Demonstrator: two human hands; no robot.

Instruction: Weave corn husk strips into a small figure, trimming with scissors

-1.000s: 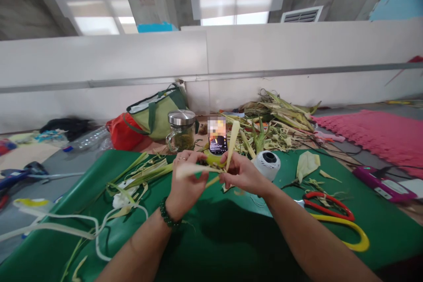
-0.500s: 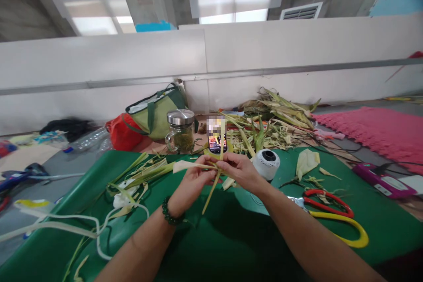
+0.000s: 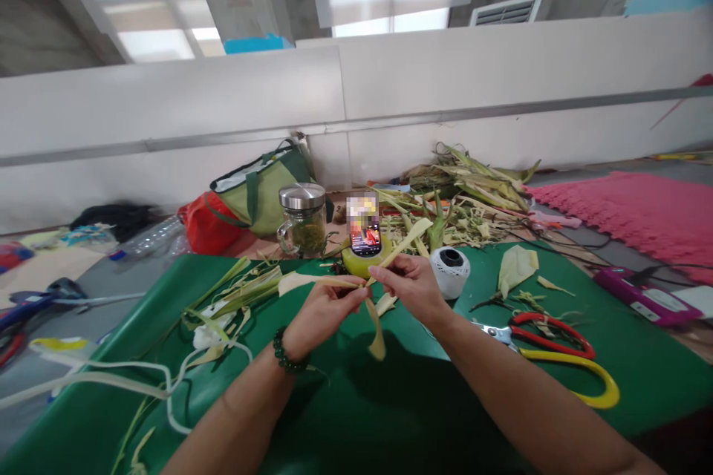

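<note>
Both hands meet above a green mat (image 3: 390,415). My left hand (image 3: 323,308), with a dark bead bracelet on its wrist, pinches a pale leaf strip (image 3: 304,282) that sticks out to the left. My right hand (image 3: 409,283) pinches a second leaf strip (image 3: 404,241) that rises up to the right, while its lower end (image 3: 377,334) hangs down below the hands. The two strips cross between my fingertips.
A phone (image 3: 364,236) on a yellow stand, a white thread spool (image 3: 450,271) and a lidded glass jar (image 3: 304,219) stand behind my hands. Red-and-yellow scissors (image 3: 549,356) lie to the right. Loose leaves (image 3: 239,293) lie left; a husk heap (image 3: 462,200), green bag (image 3: 259,189) and pink mat (image 3: 635,215) sit behind.
My right hand has turned its strip: the upper end now leans to the right and the lower end curls down under my hands. Both hands have stayed close together.
</note>
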